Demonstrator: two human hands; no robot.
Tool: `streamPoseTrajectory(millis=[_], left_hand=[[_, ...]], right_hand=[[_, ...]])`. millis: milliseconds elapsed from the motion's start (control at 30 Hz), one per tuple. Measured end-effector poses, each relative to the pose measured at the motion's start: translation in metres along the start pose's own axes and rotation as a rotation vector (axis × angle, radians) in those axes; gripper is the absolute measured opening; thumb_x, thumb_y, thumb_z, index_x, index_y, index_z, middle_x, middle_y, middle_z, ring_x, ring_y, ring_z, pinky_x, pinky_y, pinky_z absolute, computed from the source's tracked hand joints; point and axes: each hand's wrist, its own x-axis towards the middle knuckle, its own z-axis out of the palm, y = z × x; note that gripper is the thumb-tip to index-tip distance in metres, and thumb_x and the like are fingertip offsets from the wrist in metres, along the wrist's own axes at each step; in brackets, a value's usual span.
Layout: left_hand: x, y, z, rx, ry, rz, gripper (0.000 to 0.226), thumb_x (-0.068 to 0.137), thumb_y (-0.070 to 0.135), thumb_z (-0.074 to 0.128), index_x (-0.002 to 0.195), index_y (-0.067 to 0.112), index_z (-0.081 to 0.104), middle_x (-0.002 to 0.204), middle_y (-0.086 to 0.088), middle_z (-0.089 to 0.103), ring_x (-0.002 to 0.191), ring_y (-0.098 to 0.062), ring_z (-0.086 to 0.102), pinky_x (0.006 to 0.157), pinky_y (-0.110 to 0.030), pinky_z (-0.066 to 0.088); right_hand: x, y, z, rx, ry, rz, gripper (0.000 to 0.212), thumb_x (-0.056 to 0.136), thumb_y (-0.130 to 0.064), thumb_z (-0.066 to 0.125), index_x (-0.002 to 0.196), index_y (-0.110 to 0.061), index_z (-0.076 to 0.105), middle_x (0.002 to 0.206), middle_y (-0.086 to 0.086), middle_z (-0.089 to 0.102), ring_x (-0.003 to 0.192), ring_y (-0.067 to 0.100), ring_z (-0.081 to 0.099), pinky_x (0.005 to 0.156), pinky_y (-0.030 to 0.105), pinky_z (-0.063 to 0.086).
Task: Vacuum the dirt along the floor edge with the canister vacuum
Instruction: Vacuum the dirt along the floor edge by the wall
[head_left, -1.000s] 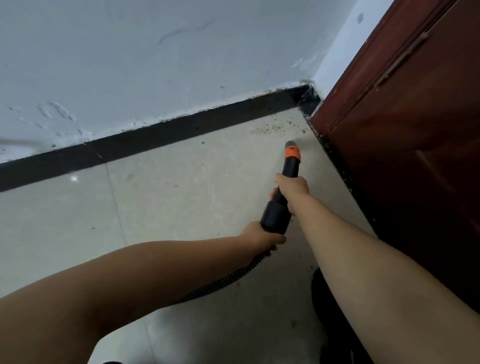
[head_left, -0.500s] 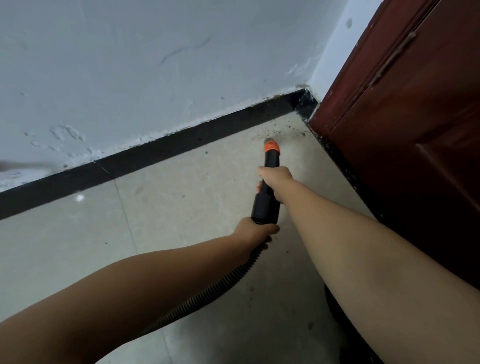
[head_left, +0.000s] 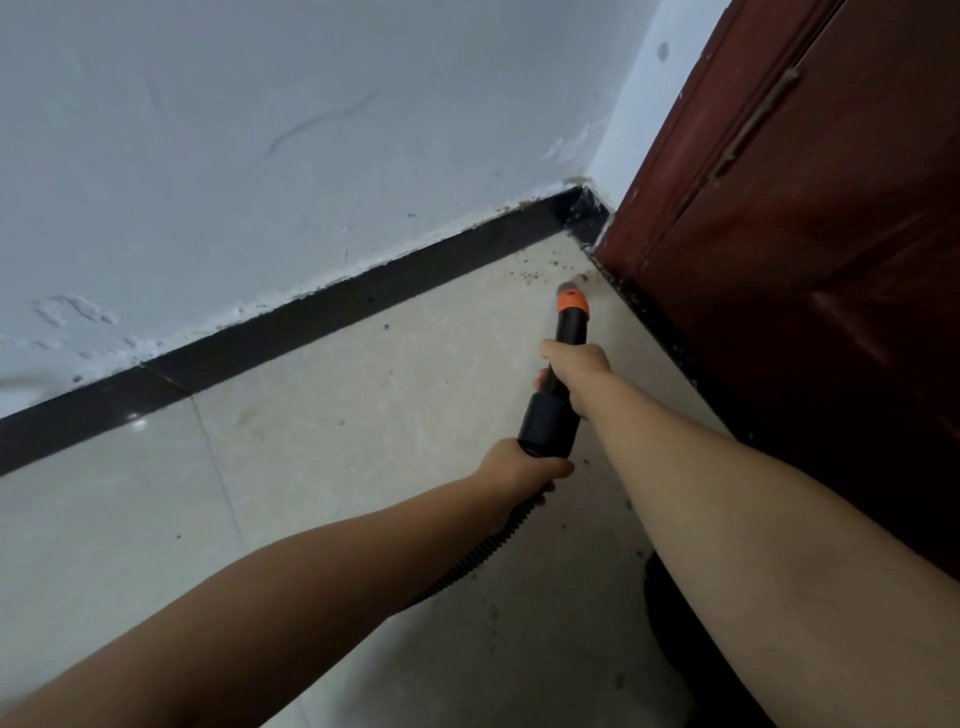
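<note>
I am gripping the black, orange-tipped vacuum nozzle with my right hand, left hand clasping its ribbed hose; dark corner grit is remaining, apparently unvacuumed.

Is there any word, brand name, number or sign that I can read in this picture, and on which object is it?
None: no text can be read.
The vacuum nozzle, with its orange collar, shows no label or brand.
The wall bears only scuffs and a curved mark, no writing.
The red-brown door and the black skirting show no sign.
</note>
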Motion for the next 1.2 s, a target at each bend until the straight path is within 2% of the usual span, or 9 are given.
streamPoseTrajectory(millis=[200, 300, 500, 667, 833, 933, 1000, 1100, 1200], left_hand=[[0.021, 0.014, 0.022, -0.012, -0.042, 0.015, 0.038, 0.081, 0.013, 0.070, 0.115, 0.001, 0.056, 0.074, -0.005, 0.057, 0.058, -0.015, 0.053, 0.052, -0.021, 0.047], [0.030, 0.020, 0.028, -0.026, -0.043, 0.009, 0.040, 0.082, 0.013, 0.069, 0.117, 0.000, 0.056, 0.074, -0.006, 0.056, 0.058, -0.015, 0.052, 0.053, -0.022, 0.047], [0.041, 0.033, 0.038, -0.058, -0.057, 0.011, 0.027, 0.084, 0.012, 0.067, 0.105, 0.007, 0.052, 0.075, -0.006, 0.055, 0.058, -0.015, 0.051, 0.052, -0.021, 0.046], [0.045, 0.050, 0.050, -0.082, 0.007, 0.010, 0.018, 0.084, 0.013, 0.067, 0.093, 0.011, 0.051, 0.073, -0.005, 0.054, 0.058, -0.015, 0.050, 0.055, -0.022, 0.046], [0.053, 0.070, 0.064, -0.139, 0.075, -0.003, 0.035, 0.083, 0.015, 0.068, 0.112, 0.003, 0.054, 0.074, -0.006, 0.055, 0.060, -0.017, 0.052, 0.060, -0.027, 0.049], [0.059, 0.081, 0.069, -0.180, 0.114, 0.007, 0.032, 0.083, 0.014, 0.068, 0.109, 0.003, 0.054, 0.074, -0.007, 0.056, 0.063, -0.019, 0.054, 0.065, -0.030, 0.050], [0.062, 0.086, 0.073, -0.203, 0.126, 0.019, 0.026, 0.084, 0.013, 0.067, 0.103, 0.004, 0.053, 0.073, -0.007, 0.054, 0.060, -0.019, 0.052, 0.060, -0.027, 0.048], [0.066, 0.090, 0.078, -0.196, 0.122, 0.016, 0.024, 0.084, 0.014, 0.067, 0.099, 0.006, 0.050, 0.072, -0.006, 0.054, 0.058, -0.017, 0.051, 0.056, -0.026, 0.045], [0.067, 0.091, 0.085, -0.184, 0.103, 0.003, 0.024, 0.085, 0.015, 0.066, 0.100, 0.006, 0.050, 0.073, -0.006, 0.054, 0.057, -0.016, 0.050, 0.055, -0.025, 0.044]], right_hand=[[0.027, -0.009, -0.025, 0.003, 0.024, -0.001, 0.022, 0.089, -0.012, 0.060, 0.106, -0.002, 0.052, 0.066, 0.010, 0.057, 0.048, 0.020, 0.054, 0.041, 0.023, 0.046], [0.037, -0.014, -0.031, -0.024, 0.006, -0.001, 0.023, 0.088, -0.013, 0.061, 0.107, -0.002, 0.053, 0.066, 0.010, 0.058, 0.047, 0.020, 0.055, 0.038, 0.020, 0.045], [0.057, -0.023, -0.041, -0.023, -0.081, -0.019, 0.019, 0.088, -0.012, 0.060, 0.101, -0.002, 0.051, 0.063, 0.011, 0.056, 0.045, 0.021, 0.054, 0.053, 0.029, 0.050], [0.063, -0.042, -0.047, -0.069, -0.189, -0.003, 0.012, 0.089, -0.012, 0.059, 0.093, -0.003, 0.052, 0.065, 0.010, 0.055, 0.042, 0.019, 0.054, 0.047, 0.025, 0.049], [0.072, -0.065, -0.050, -0.139, -0.222, -0.002, 0.013, 0.091, -0.012, 0.058, 0.084, -0.006, 0.049, 0.065, 0.009, 0.053, 0.049, 0.019, 0.052, 0.052, 0.033, 0.048], [0.081, -0.076, -0.050, -0.179, -0.220, -0.008, 0.015, 0.091, -0.013, 0.058, 0.082, -0.010, 0.047, 0.067, 0.009, 0.054, 0.048, 0.019, 0.053, 0.051, 0.032, 0.048], [0.087, -0.079, -0.051, -0.175, -0.237, -0.012, 0.015, 0.092, -0.013, 0.057, 0.081, -0.010, 0.048, 0.065, 0.009, 0.053, 0.039, 0.017, 0.052, 0.047, 0.027, 0.049], [0.093, -0.080, -0.056, -0.204, -0.252, -0.016, 0.008, 0.090, -0.013, 0.058, 0.091, -0.008, 0.052, 0.065, 0.008, 0.054, 0.035, 0.015, 0.052, 0.047, 0.026, 0.050], [0.097, -0.080, -0.063, -0.211, -0.240, -0.031, 0.016, 0.088, -0.011, 0.059, 0.101, -0.008, 0.050, 0.066, 0.008, 0.053, 0.037, 0.016, 0.052, 0.049, 0.026, 0.051]])
